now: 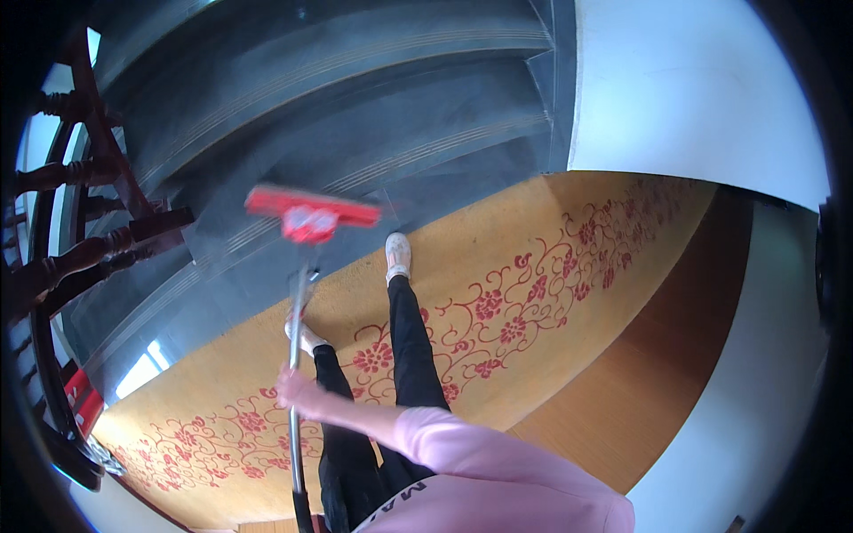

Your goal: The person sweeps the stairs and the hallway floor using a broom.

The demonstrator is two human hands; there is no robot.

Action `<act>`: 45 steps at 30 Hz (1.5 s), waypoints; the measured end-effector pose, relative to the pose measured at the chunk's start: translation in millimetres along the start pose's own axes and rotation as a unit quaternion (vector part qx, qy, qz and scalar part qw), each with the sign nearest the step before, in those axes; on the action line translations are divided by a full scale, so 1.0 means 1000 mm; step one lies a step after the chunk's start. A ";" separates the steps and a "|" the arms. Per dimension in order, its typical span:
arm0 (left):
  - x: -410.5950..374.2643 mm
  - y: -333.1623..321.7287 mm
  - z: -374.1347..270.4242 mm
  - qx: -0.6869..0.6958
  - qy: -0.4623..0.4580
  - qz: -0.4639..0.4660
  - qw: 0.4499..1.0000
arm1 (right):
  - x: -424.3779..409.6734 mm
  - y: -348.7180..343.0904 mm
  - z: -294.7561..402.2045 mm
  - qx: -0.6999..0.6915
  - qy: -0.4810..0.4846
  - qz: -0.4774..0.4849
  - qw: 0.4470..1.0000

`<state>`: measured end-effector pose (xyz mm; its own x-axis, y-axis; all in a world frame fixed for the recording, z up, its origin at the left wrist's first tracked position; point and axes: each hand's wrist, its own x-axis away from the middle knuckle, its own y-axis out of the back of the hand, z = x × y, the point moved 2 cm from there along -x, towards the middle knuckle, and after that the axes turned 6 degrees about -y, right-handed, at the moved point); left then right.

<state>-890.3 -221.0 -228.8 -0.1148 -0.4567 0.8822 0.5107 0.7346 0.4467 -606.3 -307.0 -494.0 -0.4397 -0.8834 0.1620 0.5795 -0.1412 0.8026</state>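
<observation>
My right hand (pixel 298 393) is wrapped around the metal pole (pixel 295 440) of a sponge mop, at about its middle. The red mop head (pixel 313 210) hangs ahead of my feet, over the grey tiled stairs; it is blurred, and I cannot tell if it touches a step. A dark grip (pixel 302 512) covers the pole's lower end in the picture. My left hand is out of view. Below the pole stands my left shoe (pixel 306 338), partly covered by it; my right shoe (pixel 398 253) is at the carpet's edge.
Under me lies a yellow carpet (pixel 466 360) with red flowers. Grey stair steps (pixel 400 100) curve ahead. A dark wooden balustrade (pixel 73 260) borders the left, with a red object (pixel 83 403) near its foot. A white wall (pixel 686 93) stands right, and wooden flooring (pixel 640 393) borders the carpet.
</observation>
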 end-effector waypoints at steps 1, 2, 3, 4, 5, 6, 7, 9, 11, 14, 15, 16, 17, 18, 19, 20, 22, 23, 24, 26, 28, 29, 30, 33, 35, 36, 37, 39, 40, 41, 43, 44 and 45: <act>0.016 -0.006 0.016 -0.005 0.029 -0.010 1.000 | -0.007 -0.022 0.045 0.006 0.041 0.015 0.999; 0.017 -0.005 0.025 -0.018 0.042 -0.008 0.999 | -0.012 -0.053 0.079 0.003 0.069 0.063 0.996; -0.001 0.004 0.031 -0.049 0.016 0.007 0.999 | -0.013 -0.076 0.085 0.011 0.060 0.109 0.992; 0.002 0.005 0.036 -0.059 0.024 0.004 0.998 | -0.020 -0.086 0.106 -0.002 0.095 0.129 0.987; 0.006 0.006 0.044 -0.069 0.033 0.001 0.997 | -0.024 -0.092 0.125 -0.018 0.132 0.149 0.980; 0.007 0.011 0.048 -0.080 0.034 -0.002 0.996 | -0.024 -0.091 0.139 0.009 0.143 0.172 0.975; 0.007 0.015 0.051 -0.093 0.035 -0.004 0.995 | -0.023 -0.089 0.152 0.035 0.153 0.194 0.968; -0.002 0.029 0.054 -0.118 0.025 -0.005 0.993 | -0.016 -0.076 0.162 0.062 0.180 0.248 0.950; -0.005 0.036 0.054 -0.137 0.024 -0.005 0.990 | 0.001 -0.030 0.155 0.033 0.222 0.277 0.934; -0.006 0.049 0.042 -0.172 0.021 0.007 0.985 | 0.045 -0.016 0.123 -0.048 0.117 0.137 0.982; -0.008 0.052 0.037 -0.182 0.018 0.011 0.983 | 0.055 0.005 0.098 -0.064 0.067 0.098 0.991; -0.010 0.055 0.029 -0.195 0.012 0.015 0.981 | 0.065 0.012 0.070 -0.088 0.012 0.067 0.994; -0.013 0.056 0.021 -0.204 0.005 0.022 0.979 | 0.075 0.013 0.035 -0.112 -0.043 0.034 0.992; -0.017 0.057 0.010 -0.214 -0.004 0.029 0.976 | 0.087 0.017 -0.003 -0.119 -0.073 0.019 0.990; -0.022 0.056 -0.005 -0.227 -0.019 0.042 0.973 | 0.100 0.022 -0.043 -0.125 -0.110 0.005 0.986; -0.032 0.052 -0.023 -0.241 -0.042 0.054 0.968 | 0.111 0.024 -0.081 -0.078 -0.141 -0.001 0.987; -0.054 0.036 -0.083 -0.270 -0.131 0.050 0.953 | 0.134 0.051 -0.162 -0.021 -0.171 -0.050 0.984; -0.063 0.039 -0.164 -0.225 -0.236 -0.085 0.942 | 0.146 0.067 -0.204 -0.059 -0.208 -0.036 0.976; -0.080 0.033 -0.210 -0.284 -0.244 -0.118 0.920 | 0.160 0.068 -0.243 -0.008 -0.229 -0.076 0.970; -0.100 0.030 -0.317 -0.269 -0.280 -0.089 0.917 | 0.194 0.082 -0.321 0.009 -0.291 -0.066 0.954; -0.116 0.017 -0.395 -0.229 -0.357 -0.102 0.900 | 0.214 0.090 -0.395 0.020 -0.334 0.021 0.942; -0.122 0.010 -0.430 -0.212 -0.352 -0.090 0.907 | 0.218 0.103 -0.427 0.031 -0.352 0.045 0.934; -0.129 0.000 -0.459 -0.184 -0.360 -0.084 0.911 | 0.227 0.117 -0.457 0.043 -0.346 0.051 0.936; -0.132 -0.026 -0.555 -0.187 -0.357 -0.017 0.915 | 0.259 0.144 -0.541 0.123 -0.369 0.070 0.919; -0.136 -0.041 -0.604 -0.184 -0.327 0.040 0.926 | 0.273 0.148 -0.572 0.091 -0.432 0.013 0.897; -0.141 -0.049 -0.615 -0.176 -0.374 0.008 0.911 | 0.272 0.144 -0.569 0.109 -0.425 -0.042 0.898; -0.138 -0.052 -0.622 -0.183 -0.349 0.026 0.919 | 0.273 0.139 -0.565 0.128 -0.418 -0.096 0.894; -0.137 -0.053 -0.612 -0.187 -0.359 0.038 0.914 | 0.266 0.124 -0.549 0.132 -0.429 -0.179 0.876; -0.141 -0.050 -0.602 -0.191 -0.353 0.053 0.914 | 0.260 0.114 -0.539 0.119 -0.446 -0.208 0.862; -0.145 -0.044 -0.590 -0.174 -0.356 0.057 0.916 | 0.254 0.104 -0.527 0.106 -0.464 -0.237 0.847; -0.149 -0.031 -0.561 -0.135 -0.376 0.067 0.914 | 0.248 0.087 -0.508 0.121 -0.479 -0.169 0.853; -0.154 -0.023 -0.540 -0.129 -0.367 0.088 0.917 | 0.242 0.079 -0.496 0.129 -0.487 -0.136 0.853; -0.162 -0.013 -0.507 -0.122 -0.381 0.069 0.914 | 0.217 0.070 -0.476 0.151 -0.472 -0.087 0.864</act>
<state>-446.9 -411.0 -453.3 -0.5470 0.1829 0.8169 0.7295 0.5827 0.3581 -334.2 -721.2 -675.6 -0.9484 -0.0824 0.3063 0.3062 0.0139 0.9519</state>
